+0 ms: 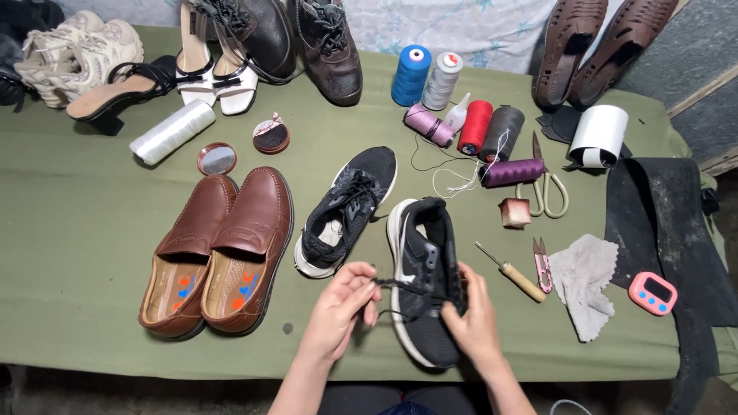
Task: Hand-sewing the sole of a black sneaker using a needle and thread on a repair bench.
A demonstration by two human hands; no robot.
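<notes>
Black sneaker (421, 284), lace (396, 286) pinched, both hands

Lit evenly and softly from above, with only faint, short shadows under the brown shoes (219, 253) and the black sneaker (425, 277). Slightly dim toward the right edge, where the black mat (669, 230) swallowed detail; small glare on the round mirror (217, 159) and the white roll (600, 132). Sharp at centre, mildly bowed and softer at the corners.
</notes>
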